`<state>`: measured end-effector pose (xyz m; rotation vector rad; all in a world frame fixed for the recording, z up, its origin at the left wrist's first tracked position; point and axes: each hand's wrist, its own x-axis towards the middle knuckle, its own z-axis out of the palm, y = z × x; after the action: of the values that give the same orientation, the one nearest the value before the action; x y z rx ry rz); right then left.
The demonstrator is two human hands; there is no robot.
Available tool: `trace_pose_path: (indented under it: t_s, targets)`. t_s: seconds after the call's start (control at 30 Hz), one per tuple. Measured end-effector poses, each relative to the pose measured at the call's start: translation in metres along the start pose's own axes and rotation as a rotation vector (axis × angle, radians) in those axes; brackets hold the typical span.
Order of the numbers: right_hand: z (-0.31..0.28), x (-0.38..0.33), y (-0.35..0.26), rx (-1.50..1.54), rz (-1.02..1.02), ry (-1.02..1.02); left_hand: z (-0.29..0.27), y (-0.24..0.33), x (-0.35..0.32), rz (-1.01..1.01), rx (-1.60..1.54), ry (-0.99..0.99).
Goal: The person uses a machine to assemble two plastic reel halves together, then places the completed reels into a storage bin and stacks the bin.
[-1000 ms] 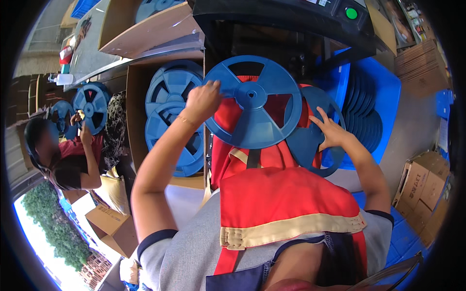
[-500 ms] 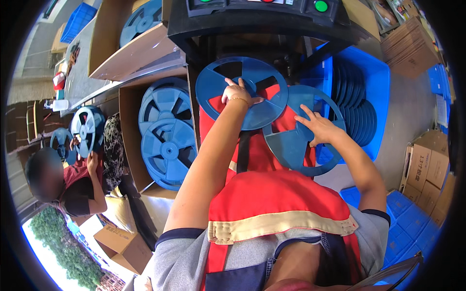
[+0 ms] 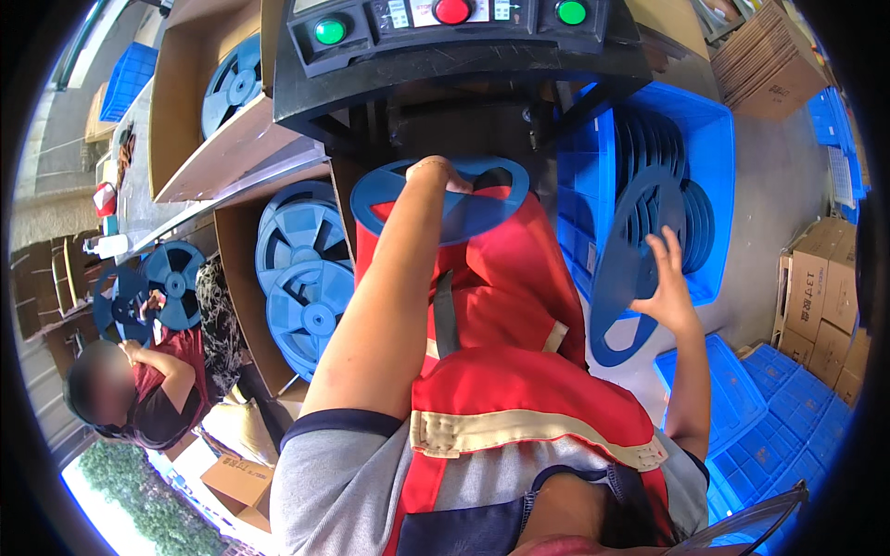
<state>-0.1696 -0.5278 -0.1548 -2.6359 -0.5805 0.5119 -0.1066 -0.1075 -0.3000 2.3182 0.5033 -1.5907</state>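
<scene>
My left hand (image 3: 443,174) reaches onto a blue plastic reel flange (image 3: 371,215) that lies tilted over the red apron (image 3: 519,259) on my lap. Its fingers bend down at the flange's middle, partly hidden by the wrist. To the right, my right hand (image 3: 671,292) holds a second blue reel flange (image 3: 616,338), turned nearly edge-on, with thumb and fingers wide apart at its side. This flange is beside and partly in front of the blue crate (image 3: 721,185), where several similar flanges (image 3: 700,227) stand in rows.
A cardboard box (image 3: 243,278) with stacked blue reels (image 3: 311,315) stands on my left. Ahead is a black machine (image 3: 454,79) with green and red buttons. A co-worker (image 3: 158,380) handles reels at far left. Blue crate lids (image 3: 714,385) and cartons (image 3: 820,306) are at right.
My right hand has carried its flange off my lap, rightward toward the blue crate, turning it edge-on. The flange under my left hand has tilted. The view has shifted, showing more of the machine.
</scene>
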Motion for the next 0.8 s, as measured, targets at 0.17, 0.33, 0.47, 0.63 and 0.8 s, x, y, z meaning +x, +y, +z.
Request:
trace_pose_path:
  t_s: [0.17,0.33,0.47,0.63,0.8]
  targets:
    - [0.001,0.003,0.031,0.539,0.054,0.125,-0.006,-0.007,-0.053,0.011,-0.08,-0.063]
    - [-0.01,0.005,0.017,1.117,-0.079,-0.012,0.006,-0.054,-0.097,0.182,-0.211,0.07]
    - [-0.009,0.027,-0.044,1.24,-0.212,-0.069,0.025,-0.05,-0.185,0.767,-0.427,0.505]
    - [0.013,0.082,-0.114,0.967,-0.214,-0.168,0.042,-0.023,-0.261,1.141,-0.873,0.478]
    - [-0.006,0.078,-0.21,1.136,-0.352,-0.212,0.054,-0.027,-0.28,1.25,-1.254,0.325]
